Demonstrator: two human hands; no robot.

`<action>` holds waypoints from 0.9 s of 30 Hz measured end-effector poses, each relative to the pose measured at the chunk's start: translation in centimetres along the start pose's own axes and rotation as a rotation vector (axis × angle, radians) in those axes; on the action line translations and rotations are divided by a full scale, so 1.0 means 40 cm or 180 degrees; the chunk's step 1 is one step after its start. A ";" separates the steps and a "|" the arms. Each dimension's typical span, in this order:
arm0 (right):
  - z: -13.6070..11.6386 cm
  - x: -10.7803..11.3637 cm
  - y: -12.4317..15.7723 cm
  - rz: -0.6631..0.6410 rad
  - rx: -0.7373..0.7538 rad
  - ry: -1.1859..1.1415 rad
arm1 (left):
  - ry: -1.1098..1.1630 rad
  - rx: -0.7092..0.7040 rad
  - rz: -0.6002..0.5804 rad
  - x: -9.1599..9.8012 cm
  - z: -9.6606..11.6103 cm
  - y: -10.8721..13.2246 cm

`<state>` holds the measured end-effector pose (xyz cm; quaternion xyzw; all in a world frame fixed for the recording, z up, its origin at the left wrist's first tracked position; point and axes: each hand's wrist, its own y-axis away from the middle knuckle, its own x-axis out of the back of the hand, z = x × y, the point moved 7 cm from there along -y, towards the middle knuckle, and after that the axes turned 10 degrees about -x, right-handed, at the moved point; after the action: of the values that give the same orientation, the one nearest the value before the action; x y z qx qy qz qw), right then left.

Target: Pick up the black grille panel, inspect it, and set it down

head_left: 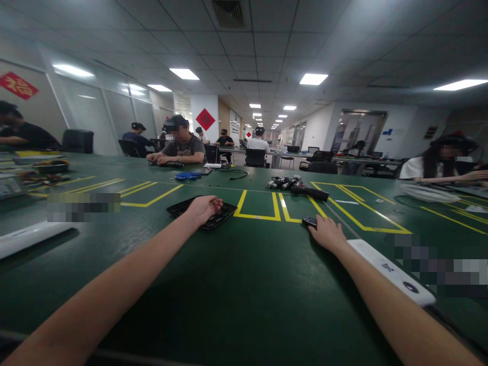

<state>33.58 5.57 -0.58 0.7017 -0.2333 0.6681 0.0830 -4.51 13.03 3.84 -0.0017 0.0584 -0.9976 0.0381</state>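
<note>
Stretched forward over the green table [229, 295], my left hand [207, 209] is above a flat black plastic piece [225, 215] with a gridded or ribbed inside. Its fingers are curled together, palm partly up, and whatever may be pinched in them is too small to make out. To the right, my right hand [328, 232] rests on the table with its fingers closed at a small dark box-shaped thing [309, 221]. That piece pokes out past the fingertips, beside the yellow tape outline [293, 220]. Its kind cannot be told.
Black cables with metal-looking ends [282, 182] lie beyond my right hand, beside a black handle-like thing [310, 193]. A blue item [187, 176] lies further back. Long white devices flank me, one right [392, 272], one left [36, 238]. A person [183, 145] sits opposite.
</note>
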 end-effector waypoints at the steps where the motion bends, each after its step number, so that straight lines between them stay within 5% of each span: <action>1: 0.004 0.002 -0.003 0.0005 -0.0002 -0.0008 | -0.0259 -0.0020 0.0078 0.032 0.013 -0.019; 6: 0.019 0.003 -0.019 0.0085 0.0062 -0.0033 | -0.2080 -0.0036 0.0105 0.157 0.031 -0.076; 9: 0.018 -0.003 -0.028 0.0109 0.0148 -0.0127 | -0.4100 -0.0118 -0.0538 0.158 0.017 -0.090; 12: 0.015 -0.005 -0.031 0.0122 0.0209 -0.0374 | -0.4938 -0.0231 -0.1040 0.128 0.004 -0.087; 21: -0.019 0.026 -0.002 -0.0030 0.0412 -0.0966 | -0.4956 -0.0453 -0.0990 0.086 0.012 -0.061; 27: -0.132 0.067 0.101 -0.0653 0.0906 -0.2637 | -0.2388 -0.1171 -0.0966 -0.089 0.034 0.058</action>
<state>27.04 3.70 1.74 0.9339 -0.0818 0.3446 -0.0489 -0.77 10.83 4.94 -0.3788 0.2162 -0.8952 -0.0912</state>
